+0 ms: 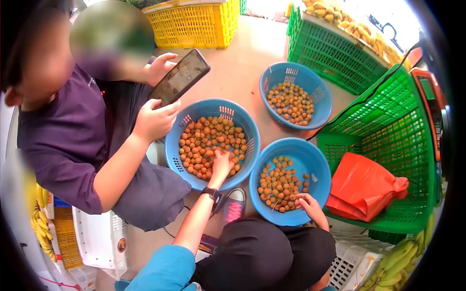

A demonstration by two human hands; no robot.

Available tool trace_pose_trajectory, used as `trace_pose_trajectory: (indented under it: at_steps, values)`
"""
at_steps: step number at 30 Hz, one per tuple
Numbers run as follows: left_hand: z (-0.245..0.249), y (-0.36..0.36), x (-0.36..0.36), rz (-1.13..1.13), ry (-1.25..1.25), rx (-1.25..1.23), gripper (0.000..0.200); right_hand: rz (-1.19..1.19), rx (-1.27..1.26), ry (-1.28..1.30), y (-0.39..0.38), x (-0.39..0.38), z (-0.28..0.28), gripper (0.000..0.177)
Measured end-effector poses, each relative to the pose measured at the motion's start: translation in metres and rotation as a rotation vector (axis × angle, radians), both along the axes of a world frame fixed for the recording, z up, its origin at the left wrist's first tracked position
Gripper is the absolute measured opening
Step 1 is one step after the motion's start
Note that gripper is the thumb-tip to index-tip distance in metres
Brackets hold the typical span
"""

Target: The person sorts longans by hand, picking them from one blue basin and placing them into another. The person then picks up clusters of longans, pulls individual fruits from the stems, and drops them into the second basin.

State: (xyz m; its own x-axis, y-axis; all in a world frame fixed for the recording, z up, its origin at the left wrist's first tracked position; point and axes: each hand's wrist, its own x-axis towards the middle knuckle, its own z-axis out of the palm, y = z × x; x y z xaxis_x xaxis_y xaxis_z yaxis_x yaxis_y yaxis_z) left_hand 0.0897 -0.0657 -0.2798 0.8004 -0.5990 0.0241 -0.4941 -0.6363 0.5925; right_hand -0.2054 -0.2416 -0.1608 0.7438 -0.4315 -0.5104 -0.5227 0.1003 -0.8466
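Note:
Two blue baskets of round brown fruit stand side by side before me. My left hand [222,162], with a dark band on its wrist, reaches down into the fruit [199,140] of the left basket [171,145]; its fingertips are hidden among the fruit. Over the near right rim of the right basket [318,165] is my right hand [308,203], its fingers loosely curled beside the brown fruit [279,182]. Whether a fruit is between those fingers is too small to tell. A small pale scrap [314,177] lies inside this basket.
A third blue basket [323,109] holds fruit farther back. At the right, a green crate [393,116] contains a red bag [364,186]. A person [63,140] on the left holds a phone [180,77]. Yellow [189,24] and green crates [330,53] stand behind.

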Motion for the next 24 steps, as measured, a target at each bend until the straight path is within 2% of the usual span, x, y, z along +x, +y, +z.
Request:
trace_pose_trajectory:
  at_steps: [4,6,8,10,11,12,13,14,15,16,18,20,22,24]
  values:
    - [0.019,0.013,-0.013,0.043,0.114,-0.136,0.026,0.087,-0.126,-0.014,-0.017,-0.004,0.044,0.024]
    - [0.030,0.018,-0.019,0.064,0.150,-0.295,0.024,0.098,-0.206,-0.023,-0.021,0.004,0.073,0.022]
    - [0.038,0.022,-0.020,0.090,0.168,-0.303,0.024,0.133,-0.290,-0.083,-0.021,0.018,0.100,0.022]
    - [0.039,0.026,-0.015,0.103,0.523,-0.506,0.021,0.191,-0.361,-0.070,-0.014,0.036,0.132,0.022]
    - [0.065,0.030,-0.019,0.159,0.796,-0.591,0.017,0.243,-0.405,-0.054,-0.009,0.046,0.149,0.022]
    - [0.077,0.032,-0.020,0.159,0.791,-0.596,0.017,0.294,-0.449,-0.041,-0.002,0.058,0.166,0.022]
    - [0.085,0.034,-0.022,0.161,0.991,-0.685,0.015,0.297,-0.452,-0.047,0.005,0.069,0.180,0.022]
    - [0.094,0.036,-0.024,0.162,1.194,-0.771,0.014,0.405,-0.549,-0.101,0.014,0.081,0.193,0.022]
    - [0.108,0.039,-0.028,0.104,1.193,-0.728,0.018,0.512,-0.645,-0.157,0.021,0.093,0.204,0.022]
    - [0.117,0.041,-0.032,0.104,1.191,-0.731,0.018,0.513,-0.647,-0.158,0.028,0.105,0.214,0.022]
    - [0.130,0.045,-0.040,-0.040,1.295,-0.795,0.022,0.775,-0.879,-0.222,0.041,0.129,0.230,0.022]
    - [0.143,0.049,-0.048,-0.066,1.304,-0.799,0.026,0.795,-0.933,-0.347,0.056,0.146,0.237,0.022]
    - [0.157,0.055,-0.056,-0.085,1.451,-0.895,0.027,0.813,-0.968,-0.350,0.067,0.154,0.242,0.023]
    - [0.168,0.059,-0.060,-0.100,1.505,-0.879,0.031,0.851,-1.051,-0.402,0.078,0.157,0.243,0.024]
